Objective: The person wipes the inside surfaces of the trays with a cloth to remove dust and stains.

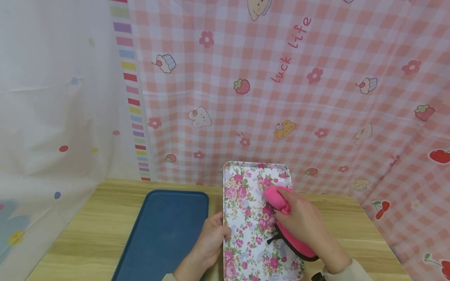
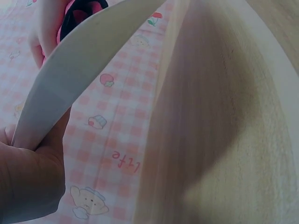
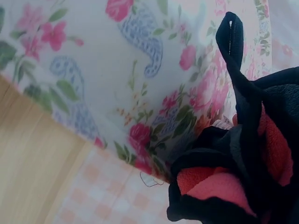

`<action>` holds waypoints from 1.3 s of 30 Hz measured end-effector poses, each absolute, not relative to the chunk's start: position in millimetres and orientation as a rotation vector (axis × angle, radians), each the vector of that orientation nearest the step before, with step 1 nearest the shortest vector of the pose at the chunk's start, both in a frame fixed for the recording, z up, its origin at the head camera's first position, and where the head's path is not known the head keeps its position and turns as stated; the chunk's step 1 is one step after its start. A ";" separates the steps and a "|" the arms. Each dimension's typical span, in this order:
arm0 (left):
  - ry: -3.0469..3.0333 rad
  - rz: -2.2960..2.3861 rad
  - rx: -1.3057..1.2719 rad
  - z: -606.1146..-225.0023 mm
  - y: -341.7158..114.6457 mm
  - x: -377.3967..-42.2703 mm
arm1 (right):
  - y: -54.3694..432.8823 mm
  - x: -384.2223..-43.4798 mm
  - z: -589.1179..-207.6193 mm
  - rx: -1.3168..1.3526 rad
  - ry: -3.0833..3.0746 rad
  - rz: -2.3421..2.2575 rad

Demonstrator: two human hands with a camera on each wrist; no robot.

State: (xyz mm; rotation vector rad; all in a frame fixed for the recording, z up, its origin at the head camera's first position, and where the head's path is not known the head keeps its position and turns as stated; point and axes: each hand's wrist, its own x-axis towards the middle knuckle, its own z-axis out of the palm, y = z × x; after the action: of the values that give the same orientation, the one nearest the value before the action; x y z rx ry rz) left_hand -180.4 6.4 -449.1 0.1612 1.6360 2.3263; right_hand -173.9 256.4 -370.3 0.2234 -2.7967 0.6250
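My left hand (image 1: 212,238) grips the left edge of a white tray printed with pink flowers (image 1: 246,238), held tilted up with its patterned face toward me. In the left wrist view the tray's pale edge (image 2: 79,65) runs past the thumb. My right hand (image 1: 304,216) holds a bunched pink cloth (image 1: 275,198) with black edging against the tray's right half. The cloth's black hanging loop (image 3: 229,42) and folds show in the right wrist view, while the right fingers are mostly hidden there.
A dark blue tray (image 1: 168,222) lies on the wood-grain table (image 1: 84,234) to the left. Behind the table hangs a pink checked curtain (image 1: 218,97), and a white one (image 1: 52,97) hangs at the left. A small dark object (image 1: 318,277) shows near the right wrist.
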 end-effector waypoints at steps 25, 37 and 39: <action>1.649 2.308 0.149 -447.1 4.1 -178.4 | 225.8 -165.4 -374.5 0.221 -2.798 0.718; 1.631 2.322 0.175 -449.4 5.1 -179.0 | 198.1 -163.3 -374.1 0.338 -2.762 0.680; 1.627 2.324 0.184 -449.6 5.6 -179.0 | 193.5 -162.5 -375.0 0.365 -2.743 0.655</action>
State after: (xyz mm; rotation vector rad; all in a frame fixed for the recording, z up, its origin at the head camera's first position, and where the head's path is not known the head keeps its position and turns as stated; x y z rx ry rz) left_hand -179.0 5.6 -449.6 0.1845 1.6270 2.3242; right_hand -162.5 193.5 -375.0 0.3654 -2.7428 0.6555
